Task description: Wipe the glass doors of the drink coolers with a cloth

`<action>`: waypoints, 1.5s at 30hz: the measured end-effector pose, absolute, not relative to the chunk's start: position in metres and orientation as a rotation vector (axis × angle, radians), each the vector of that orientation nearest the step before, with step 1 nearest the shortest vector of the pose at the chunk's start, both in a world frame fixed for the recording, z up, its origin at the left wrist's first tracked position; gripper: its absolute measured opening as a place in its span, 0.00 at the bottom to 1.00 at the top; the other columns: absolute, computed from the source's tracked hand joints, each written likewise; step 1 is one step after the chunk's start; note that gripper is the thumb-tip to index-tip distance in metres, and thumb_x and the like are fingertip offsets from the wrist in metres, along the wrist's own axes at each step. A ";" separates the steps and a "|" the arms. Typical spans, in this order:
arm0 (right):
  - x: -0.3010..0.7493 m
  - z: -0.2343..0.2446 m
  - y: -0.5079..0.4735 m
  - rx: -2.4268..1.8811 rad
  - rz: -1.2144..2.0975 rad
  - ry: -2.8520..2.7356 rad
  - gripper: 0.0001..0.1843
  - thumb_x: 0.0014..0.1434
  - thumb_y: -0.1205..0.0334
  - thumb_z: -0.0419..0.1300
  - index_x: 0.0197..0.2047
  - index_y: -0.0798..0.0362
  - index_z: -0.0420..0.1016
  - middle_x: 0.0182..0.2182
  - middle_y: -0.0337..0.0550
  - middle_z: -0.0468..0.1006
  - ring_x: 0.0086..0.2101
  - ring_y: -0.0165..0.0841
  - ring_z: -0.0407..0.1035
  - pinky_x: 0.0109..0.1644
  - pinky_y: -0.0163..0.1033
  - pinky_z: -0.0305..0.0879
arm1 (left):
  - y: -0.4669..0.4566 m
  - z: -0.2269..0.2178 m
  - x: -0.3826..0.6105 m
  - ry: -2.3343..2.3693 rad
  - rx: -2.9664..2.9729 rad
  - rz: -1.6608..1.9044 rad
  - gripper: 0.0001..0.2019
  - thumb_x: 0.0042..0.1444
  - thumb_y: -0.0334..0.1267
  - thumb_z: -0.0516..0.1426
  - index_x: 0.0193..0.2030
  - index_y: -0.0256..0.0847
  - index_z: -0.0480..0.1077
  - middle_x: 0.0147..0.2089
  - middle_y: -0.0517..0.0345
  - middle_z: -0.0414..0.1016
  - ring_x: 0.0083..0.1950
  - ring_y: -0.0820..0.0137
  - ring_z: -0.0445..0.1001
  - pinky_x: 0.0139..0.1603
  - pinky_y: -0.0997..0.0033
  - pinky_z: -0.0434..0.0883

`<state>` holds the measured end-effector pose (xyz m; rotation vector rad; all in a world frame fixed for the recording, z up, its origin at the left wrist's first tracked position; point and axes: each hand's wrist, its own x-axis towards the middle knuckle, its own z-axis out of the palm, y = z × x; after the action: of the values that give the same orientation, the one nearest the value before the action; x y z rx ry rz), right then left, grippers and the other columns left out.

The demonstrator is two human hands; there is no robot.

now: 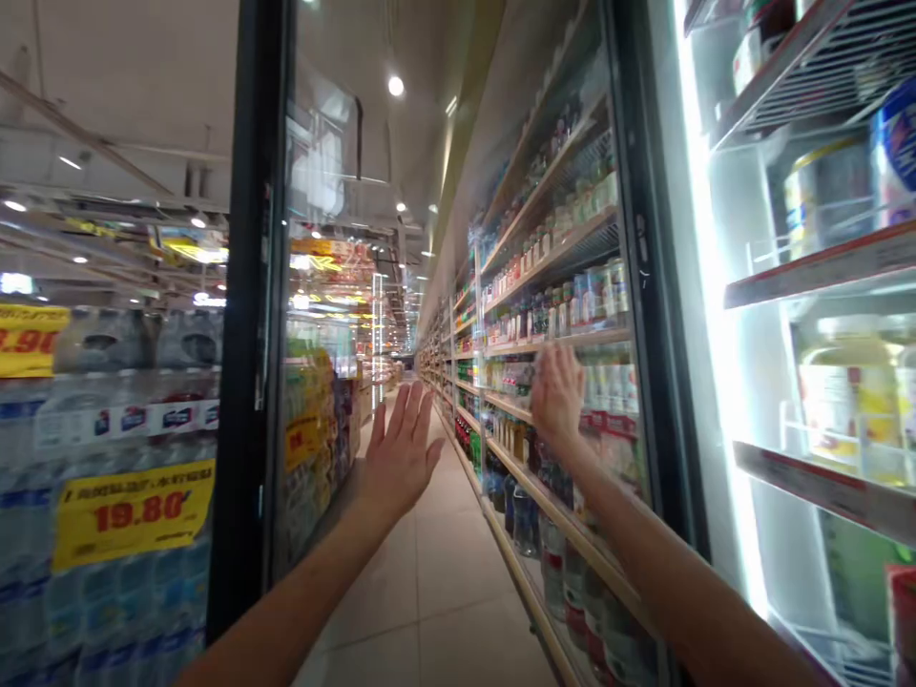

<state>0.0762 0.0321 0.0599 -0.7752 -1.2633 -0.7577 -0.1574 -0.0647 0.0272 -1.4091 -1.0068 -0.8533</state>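
A cooler's glass door (465,76) with a dark frame stands swung out in front of me. My left hand (402,453) is raised before the glass, palm forward and fingers spread, holding nothing. Higher and to the right, my right hand (559,391) is also up at the glass, blurred by motion, its fingers stretched upward and fairly close together. I see nothing held in it. Whether either palm touches the pane I cannot tell. Shelves of bottles (544,315) show in the glass behind the right hand.
At right is the lit cooler interior, with a wire shelf (808,72), yellow drink bottles (830,401) and a bright light strip (705,239). Stacked bottled water (129,601) with a yellow price sign (134,513) stands at left. Pale floor tiles (458,563) show through the door.
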 end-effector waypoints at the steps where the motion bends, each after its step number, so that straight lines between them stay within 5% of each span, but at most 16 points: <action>1: 0.064 0.055 0.025 -0.697 -0.853 -1.405 0.26 0.62 0.62 0.43 0.64 0.50 0.57 0.62 0.49 0.59 0.64 0.39 0.46 0.65 0.55 0.44 | -0.065 0.026 -0.157 -1.006 -1.419 -0.853 0.33 0.62 0.46 0.46 0.68 0.34 0.37 0.68 0.46 0.48 0.71 0.63 0.40 0.69 0.55 0.40; 5: 0.070 0.039 0.022 -0.559 -0.994 -1.673 0.26 0.61 0.65 0.45 0.62 0.45 0.59 0.61 0.44 0.62 0.64 0.34 0.47 0.66 0.51 0.43 | -0.065 0.020 -0.159 -1.001 -1.422 -0.850 0.34 0.62 0.46 0.46 0.68 0.35 0.36 0.68 0.45 0.48 0.71 0.63 0.41 0.68 0.55 0.41; 11: 0.110 0.040 0.042 -0.898 -0.610 -1.050 0.28 0.63 0.62 0.41 0.66 0.55 0.50 0.63 0.57 0.56 0.64 0.44 0.47 0.62 0.62 0.47 | -0.064 0.013 -0.156 -1.000 -1.408 -0.877 0.33 0.62 0.44 0.47 0.69 0.36 0.35 0.68 0.46 0.49 0.71 0.64 0.40 0.69 0.55 0.40; 18: 0.057 -0.003 0.017 -0.506 -1.018 -1.640 0.27 0.60 0.67 0.48 0.63 0.45 0.58 0.61 0.44 0.63 0.64 0.35 0.45 0.66 0.52 0.42 | -0.068 0.007 -0.158 -1.012 -1.419 -0.847 0.33 0.61 0.42 0.47 0.69 0.36 0.35 0.68 0.45 0.49 0.70 0.62 0.43 0.68 0.53 0.42; 25: 0.078 -0.031 0.025 -0.876 -0.665 -1.108 0.30 0.63 0.64 0.43 0.68 0.53 0.45 0.64 0.57 0.54 0.65 0.45 0.43 0.62 0.62 0.46 | -0.071 -0.012 -0.155 -1.031 -1.417 -0.842 0.33 0.61 0.43 0.48 0.68 0.34 0.38 0.67 0.44 0.51 0.70 0.62 0.40 0.68 0.54 0.41; 31: 0.030 -0.068 0.001 -0.537 -0.940 -1.631 0.30 0.59 0.69 0.48 0.64 0.44 0.54 0.60 0.46 0.64 0.64 0.38 0.47 0.66 0.54 0.43 | -0.075 -0.031 -0.159 -1.022 -1.442 -0.825 0.33 0.61 0.43 0.48 0.68 0.35 0.37 0.67 0.45 0.53 0.70 0.63 0.40 0.69 0.55 0.40; 38: 0.073 -0.080 0.020 -0.899 -0.657 -1.094 0.30 0.63 0.65 0.43 0.68 0.52 0.43 0.64 0.58 0.53 0.65 0.45 0.42 0.61 0.64 0.47 | -0.078 -0.056 -0.159 -1.044 -1.461 -0.864 0.34 0.61 0.42 0.48 0.68 0.37 0.35 0.65 0.45 0.55 0.70 0.63 0.42 0.69 0.54 0.40; 45: 0.065 -0.127 0.012 -0.635 -0.881 -1.558 0.33 0.59 0.70 0.48 0.66 0.44 0.48 0.60 0.47 0.63 0.63 0.40 0.49 0.64 0.58 0.47 | -0.082 -0.067 -0.164 -1.025 -1.480 -0.845 0.34 0.60 0.41 0.49 0.68 0.37 0.37 0.65 0.46 0.56 0.70 0.66 0.40 0.69 0.56 0.42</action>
<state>0.0652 0.0124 -0.1272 -0.6346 -1.5579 -0.8813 -0.1640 -0.0815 -0.0674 -1.4803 -1.0251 -0.8450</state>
